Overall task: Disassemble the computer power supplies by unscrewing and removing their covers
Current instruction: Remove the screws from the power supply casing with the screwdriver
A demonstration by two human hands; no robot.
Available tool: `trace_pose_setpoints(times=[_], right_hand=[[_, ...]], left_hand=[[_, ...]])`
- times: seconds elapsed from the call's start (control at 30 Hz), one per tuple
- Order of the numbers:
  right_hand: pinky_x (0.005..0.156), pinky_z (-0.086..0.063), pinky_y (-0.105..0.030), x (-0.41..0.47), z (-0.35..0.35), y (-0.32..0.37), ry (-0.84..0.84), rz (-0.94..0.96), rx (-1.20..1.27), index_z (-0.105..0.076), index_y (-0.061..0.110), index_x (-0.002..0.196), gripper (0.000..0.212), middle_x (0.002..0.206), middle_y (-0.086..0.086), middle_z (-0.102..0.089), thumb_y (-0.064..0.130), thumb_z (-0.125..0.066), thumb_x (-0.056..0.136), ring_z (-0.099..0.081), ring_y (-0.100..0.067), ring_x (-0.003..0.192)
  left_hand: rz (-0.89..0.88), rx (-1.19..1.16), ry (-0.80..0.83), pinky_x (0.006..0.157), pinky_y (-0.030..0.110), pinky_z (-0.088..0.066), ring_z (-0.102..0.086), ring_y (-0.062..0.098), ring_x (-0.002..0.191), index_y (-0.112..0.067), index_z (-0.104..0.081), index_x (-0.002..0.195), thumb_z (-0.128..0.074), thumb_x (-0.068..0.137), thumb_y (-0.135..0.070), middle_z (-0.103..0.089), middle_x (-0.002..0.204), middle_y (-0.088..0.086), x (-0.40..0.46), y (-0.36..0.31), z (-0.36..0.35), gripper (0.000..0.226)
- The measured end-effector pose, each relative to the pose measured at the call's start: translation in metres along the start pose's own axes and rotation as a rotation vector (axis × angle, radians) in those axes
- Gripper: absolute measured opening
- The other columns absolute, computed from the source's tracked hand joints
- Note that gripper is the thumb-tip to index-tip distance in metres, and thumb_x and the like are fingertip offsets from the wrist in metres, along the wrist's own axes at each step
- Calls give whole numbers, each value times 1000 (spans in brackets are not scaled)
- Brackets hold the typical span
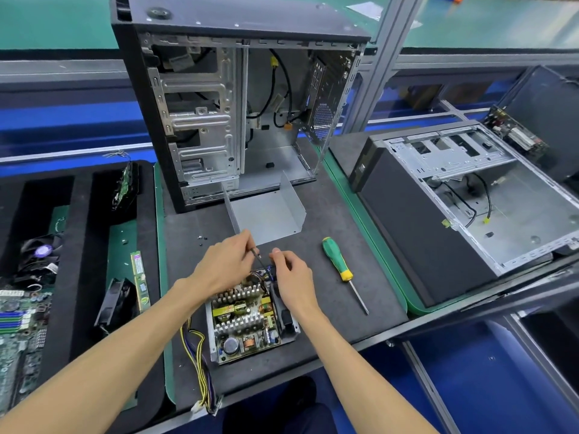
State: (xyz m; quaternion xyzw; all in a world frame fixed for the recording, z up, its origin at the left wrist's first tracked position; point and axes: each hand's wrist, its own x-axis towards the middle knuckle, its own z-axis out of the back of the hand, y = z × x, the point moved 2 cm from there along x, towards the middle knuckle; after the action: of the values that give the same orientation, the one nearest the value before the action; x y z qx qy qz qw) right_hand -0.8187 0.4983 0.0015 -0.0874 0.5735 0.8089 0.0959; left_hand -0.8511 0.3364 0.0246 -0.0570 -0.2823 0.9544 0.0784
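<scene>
An opened power supply [247,321] lies on the dark mat, its circuit board, heat sinks and coils exposed. Its grey metal cover [266,214] sits detached just beyond it, open side up. My left hand [225,261] pinches a thin dark wire or tool at the unit's far end. My right hand [289,270] has its fingers curled and pinches small wires at the same spot. A green and yellow screwdriver [341,267] lies on the mat to the right of my right hand. Yellow and purple cables [197,361] trail from the unit toward the bench's front edge.
An upright empty computer case [219,104] stands behind the cover. A second case [454,202] lies on its side at right. Loose screws [202,239] lie left of the cover. Foam trays at left hold a motherboard [18,321], a fan [116,305] and a memory stick [139,280].
</scene>
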Motion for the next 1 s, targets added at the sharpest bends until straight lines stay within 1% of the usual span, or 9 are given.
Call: trace_pose_setpoints(times=[0.2, 0.3, 0.37, 0.47, 0.5, 0.63, 0.8, 0.9, 1.0], right_hand=[[63, -41, -5, -1, 2, 3, -3, -4, -12, -71, 19, 107, 36, 78, 8, -64, 45, -46, 108, -56, 13, 70], [63, -41, -9, -1, 1, 2, -7, -30, 26, -71, 19, 105, 41, 81, 7, -64, 44, -38, 109, -57, 3, 73], [77, -43, -20, 2, -1, 0, -8, -79, 38, -72, 20, 109, 49, 96, 4, -70, 41, -28, 112, -59, -4, 88], [96, -49, -32, 4, -3, -5, -51, -205, 286, -75, 22, 100, 55, 105, 3, -76, 34, -23, 113, -67, -15, 105], [101, -50, -34, 4, -3, -8, -70, -221, 382, -76, 20, 97, 57, 103, 1, -77, 30, -22, 113, -69, -17, 106], [102, -53, -35, 5, 1, -23, -194, -258, 665, -72, 2, 100, 56, 106, -18, -76, 21, -21, 113, -71, -25, 103], [96, -56, -36, 2, 4, -32, -265, -277, 852, -66, -4, 102, 51, 104, -28, -72, 21, -23, 113, -70, -35, 102], [99, -55, -41, 1, 3, -32, -286, -284, 827, -67, -3, 96, 52, 101, -28, -73, 21, -24, 113, -72, -34, 95], [99, -56, -44, 0, 2, -32, -299, -287, 829, -67, -2, 95, 52, 96, -25, -74, 21, -25, 112, -72, -36, 95]], left_hand=[[-76, -27, -135, 62, 30, -46, -57, -2, 72, -37, -51, 90, -59, 92, -34, -60, 76, -21, -9, -6, 5, 9], [-103, -7, -77, 82, 34, -51, -56, 5, 97, -32, -56, 109, -60, 92, -22, -59, 103, -17, -20, -14, 10, 20], [-99, 8, -163, 86, 34, -51, -53, 9, 106, -26, -52, 124, -57, 90, -15, -56, 114, -10, -33, -24, 14, 36], [-22, -27, -326, 64, 34, -51, -58, 9, 80, -30, -45, 114, -50, 94, -28, -58, 91, -14, -56, -46, 19, 21], [29, -20, -285, 61, 34, -50, -60, 10, 73, -31, -42, 106, -43, 97, -38, -60, 83, -13, -60, -51, 17, 11], [187, 180, -11, 68, 37, -45, -66, 27, 84, -22, -47, 88, -26, 101, -59, -68, 85, 0, -63, -67, -9, 44], [178, 432, -68, 63, 33, -40, -66, 21, 94, -17, -53, 102, -37, 93, -69, -66, 100, 1, -58, -79, -26, 55], [165, 487, -38, 52, 28, -27, -69, 21, 84, -18, -52, 91, -41, 93, -65, -68, 92, 1, -55, -87, -27, 49], [170, 459, 31, 60, 30, -32, -68, 25, 91, -20, -57, 94, -47, 91, -58, -68, 100, 3, -46, -90, -25, 39]])
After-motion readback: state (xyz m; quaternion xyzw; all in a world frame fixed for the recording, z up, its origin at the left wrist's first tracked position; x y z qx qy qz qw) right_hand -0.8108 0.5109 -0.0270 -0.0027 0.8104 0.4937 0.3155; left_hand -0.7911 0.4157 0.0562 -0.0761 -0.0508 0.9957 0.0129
